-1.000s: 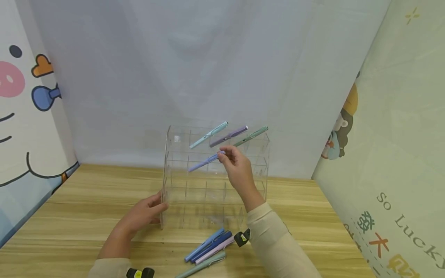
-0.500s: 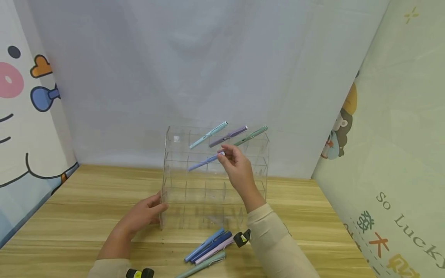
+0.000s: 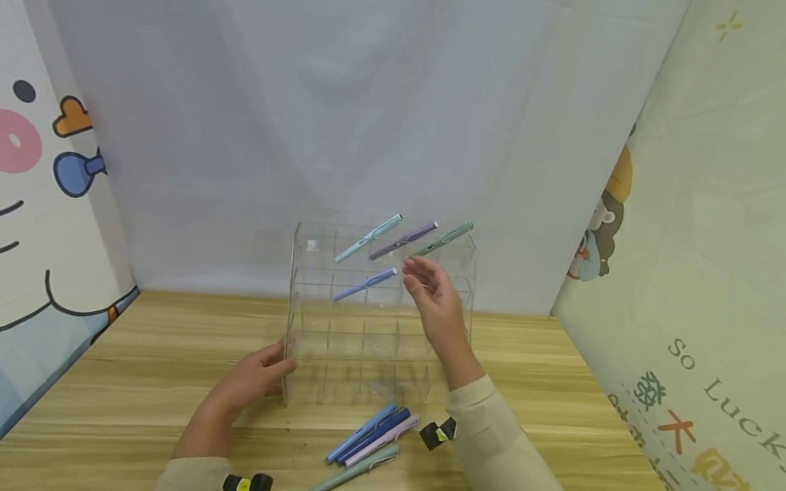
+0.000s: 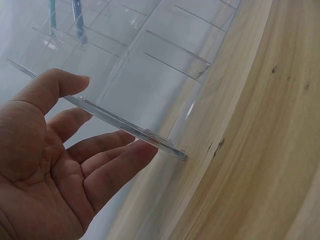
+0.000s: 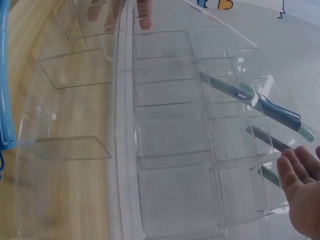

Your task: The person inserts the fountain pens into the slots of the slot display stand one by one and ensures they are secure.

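Observation:
A clear acrylic pen rack (image 3: 381,346) with tiered compartments stands upright on the table. My left hand (image 3: 254,378) holds its left side panel, the thumb (image 4: 65,85) on one face and fingers (image 4: 117,175) on the other. In the second tier from the top, a periwinkle pen (image 3: 365,285) lies slanted. Just right of that pen's upper end, my right hand (image 3: 437,303) is apart from it, fingers loosely bent and holding nothing. Across the top tier lean a pale aqua pen (image 3: 369,239), a purple pen (image 3: 403,241) and a green pen (image 3: 443,239).
Several pens lie bunched on the wooden table (image 3: 153,382) before the rack: a light blue pen (image 3: 361,432), a dark blue pen (image 3: 373,436), a lilac pen (image 3: 382,441) and a grey-green pen (image 3: 356,468). A pale cloth (image 3: 344,136) hangs behind.
My right hand has let go of the periwinkle pen and drawn back to the right. That pen stays in the rack. My left hand has kept its hold.

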Demonstrator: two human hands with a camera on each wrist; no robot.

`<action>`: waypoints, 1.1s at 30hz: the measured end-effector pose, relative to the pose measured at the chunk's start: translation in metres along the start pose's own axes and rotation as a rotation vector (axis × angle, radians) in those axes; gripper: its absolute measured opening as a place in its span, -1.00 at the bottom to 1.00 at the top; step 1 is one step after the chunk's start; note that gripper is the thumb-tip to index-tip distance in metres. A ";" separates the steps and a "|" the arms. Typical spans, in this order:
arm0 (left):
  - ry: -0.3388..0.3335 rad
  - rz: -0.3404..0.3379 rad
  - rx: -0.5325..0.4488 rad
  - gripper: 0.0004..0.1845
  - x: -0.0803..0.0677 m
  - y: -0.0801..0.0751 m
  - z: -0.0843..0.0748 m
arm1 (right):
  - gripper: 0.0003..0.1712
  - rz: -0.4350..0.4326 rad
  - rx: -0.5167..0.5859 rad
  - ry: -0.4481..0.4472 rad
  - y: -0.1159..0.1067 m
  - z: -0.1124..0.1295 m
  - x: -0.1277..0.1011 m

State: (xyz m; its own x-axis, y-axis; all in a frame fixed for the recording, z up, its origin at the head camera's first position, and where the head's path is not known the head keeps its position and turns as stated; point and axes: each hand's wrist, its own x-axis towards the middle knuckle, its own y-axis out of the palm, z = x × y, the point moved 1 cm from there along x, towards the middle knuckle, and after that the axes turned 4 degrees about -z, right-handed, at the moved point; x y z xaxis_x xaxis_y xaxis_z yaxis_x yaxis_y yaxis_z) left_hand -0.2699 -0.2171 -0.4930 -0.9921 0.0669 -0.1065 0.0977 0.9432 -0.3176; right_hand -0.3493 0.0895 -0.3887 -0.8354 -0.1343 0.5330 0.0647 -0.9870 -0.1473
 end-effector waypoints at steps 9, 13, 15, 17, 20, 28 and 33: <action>-0.003 -0.003 0.011 -0.17 0.004 0.000 0.003 | -0.40 -0.016 0.165 -0.028 -0.022 -0.012 -0.024; -0.004 -0.007 0.014 -0.22 0.005 0.001 0.004 | -0.43 -0.014 0.209 -0.052 -0.030 -0.013 -0.035; -0.002 -0.007 0.013 -0.22 0.005 0.001 0.004 | -0.46 -0.014 0.227 -0.084 -0.034 -0.011 -0.041; 0.007 -0.006 0.017 -0.21 0.005 0.000 0.004 | -0.47 -0.013 0.235 -0.124 -0.037 -0.009 -0.045; 0.013 -0.003 0.017 -0.20 0.005 0.000 0.004 | -0.48 -0.009 0.237 -0.173 -0.044 -0.005 -0.051; 0.000 0.000 0.022 -0.13 0.003 0.001 0.002 | -0.51 -0.048 0.346 -0.239 -0.067 0.003 -0.058; -0.002 0.001 0.026 -0.13 0.001 0.001 -0.001 | -0.52 -0.040 0.339 -0.288 -0.079 0.005 -0.060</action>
State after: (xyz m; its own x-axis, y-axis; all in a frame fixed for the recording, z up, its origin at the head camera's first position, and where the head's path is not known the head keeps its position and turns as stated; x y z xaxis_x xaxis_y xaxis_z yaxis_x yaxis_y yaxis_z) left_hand -0.2713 -0.2162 -0.4924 -0.9918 0.0675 -0.1087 0.1011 0.9343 -0.3419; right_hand -0.3013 0.1751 -0.4046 -0.6577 -0.0676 0.7502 0.2510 -0.9587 0.1336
